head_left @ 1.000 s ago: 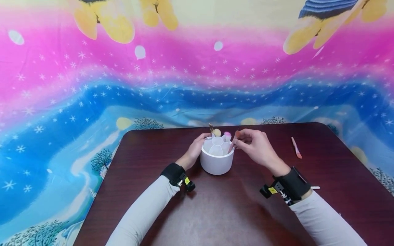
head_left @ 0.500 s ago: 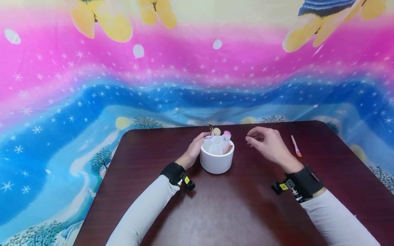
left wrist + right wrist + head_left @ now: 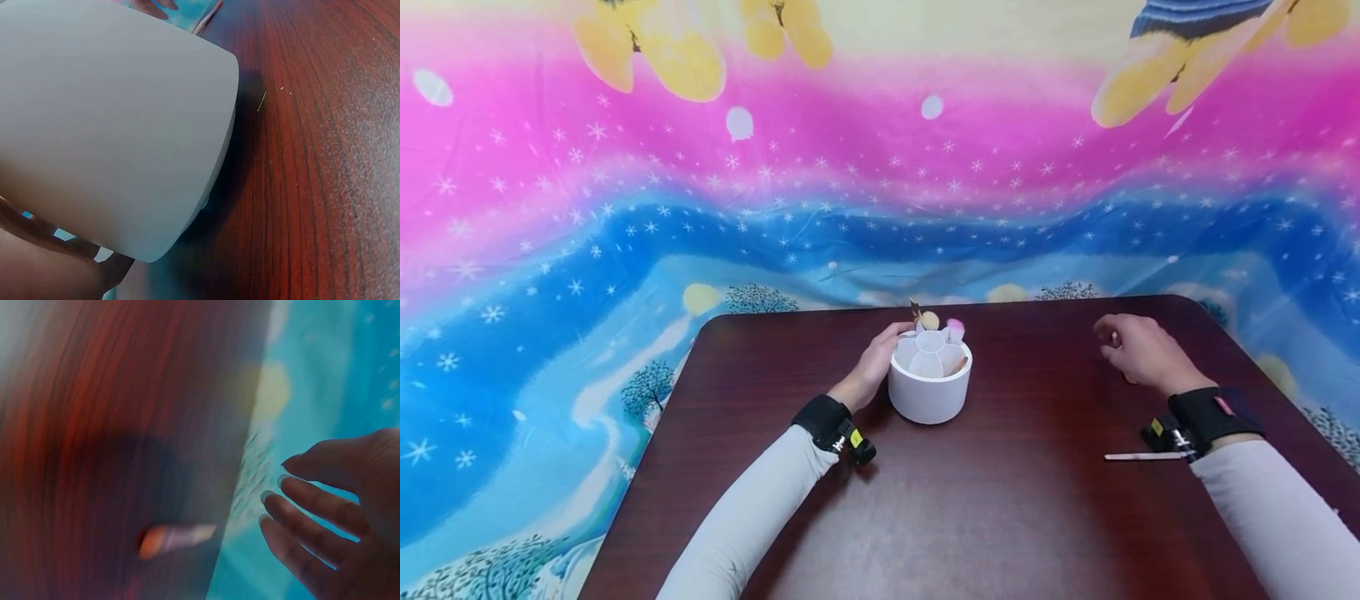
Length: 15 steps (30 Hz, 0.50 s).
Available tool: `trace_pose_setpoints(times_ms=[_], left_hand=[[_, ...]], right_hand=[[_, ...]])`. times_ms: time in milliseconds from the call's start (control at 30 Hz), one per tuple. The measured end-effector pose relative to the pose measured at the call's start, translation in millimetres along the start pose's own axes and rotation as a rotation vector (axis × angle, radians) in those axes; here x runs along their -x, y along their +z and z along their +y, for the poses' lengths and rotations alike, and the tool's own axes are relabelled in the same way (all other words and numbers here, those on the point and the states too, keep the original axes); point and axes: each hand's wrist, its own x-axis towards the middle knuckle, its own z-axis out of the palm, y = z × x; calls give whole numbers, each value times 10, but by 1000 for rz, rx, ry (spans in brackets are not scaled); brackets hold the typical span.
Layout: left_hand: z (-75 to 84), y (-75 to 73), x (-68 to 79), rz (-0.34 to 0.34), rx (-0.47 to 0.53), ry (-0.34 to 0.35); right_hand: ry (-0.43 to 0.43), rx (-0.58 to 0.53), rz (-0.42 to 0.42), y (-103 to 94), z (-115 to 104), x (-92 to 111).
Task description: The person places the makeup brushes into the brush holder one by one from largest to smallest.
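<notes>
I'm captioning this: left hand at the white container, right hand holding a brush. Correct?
The right hand holds nothing: the right wrist view shows the brush on the table, apart from it. The left hand is at the white container.

The round container (image 3: pixel 927 402) has a smooth, matt white wall that looks like plastic. Beneath it, the tabletop (image 3: pixel 925 508) shows streaked wood grain under a glossy sheen (brightest on the near side). The far backdrop (image 3: pixel 880 192) is printed cloth, softly creased; the left sleeve (image 3: pixel 745 508) and right sleeve (image 3: pixel 1277 508) are matt fabric.
</notes>
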Motion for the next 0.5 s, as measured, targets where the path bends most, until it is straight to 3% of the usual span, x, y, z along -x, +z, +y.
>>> trace_pose_setpoints(times_ms=[167, 500], left_hand=[[-8, -1, -10, 2, -6, -13], [20, 5, 12, -8, 7, 8]], right_hand=[[-1, 190, -6, 79, 263, 48], [-107, 283, -25, 259, 484, 71]])
